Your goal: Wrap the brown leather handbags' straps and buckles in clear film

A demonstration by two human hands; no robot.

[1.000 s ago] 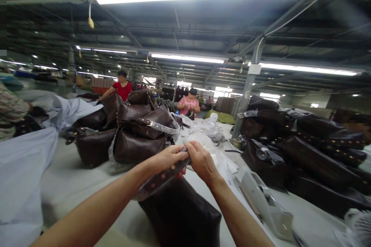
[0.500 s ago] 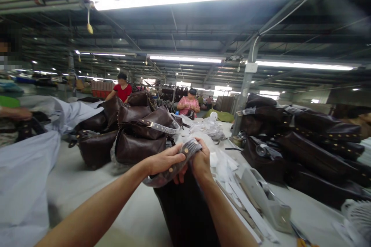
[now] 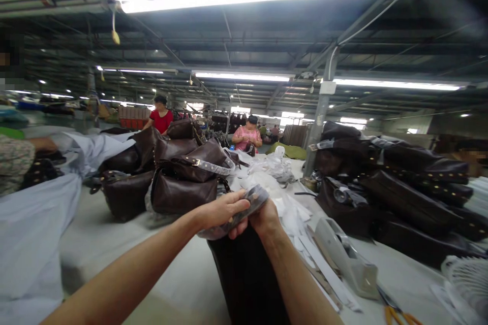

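A bag strap [image 3: 256,197] with gold-coloured studs is wrapped in clear plastic and curves between my two hands. My left hand [image 3: 223,210] is closed round it, thumb on top and fingertips showing underneath. At the strap's far bend my right hand [image 3: 266,217] grips it from the right, with most of its fingers hidden behind. Just below both hands stands a dark brown or black bag [image 3: 246,277], its upper edge partly covered by them. I cannot see where the strap joins this bag.
Brown leather bags [image 3: 185,190] are piled ahead on the left, and more bags [image 3: 412,208] on the right. A tape dispenser [image 3: 345,259], paper strips [image 3: 324,274], orange-handled scissors [image 3: 400,312] and a white fan [image 3: 467,284] lie to my right. Co-workers sit beyond; a sleeved arm [image 3: 17,160] is at far left.
The strap's bend has turned and lies a little lower and to the right. My right hand's fingers have moved down behind it. At far left, a co-worker's patterned sleeve has come forward.
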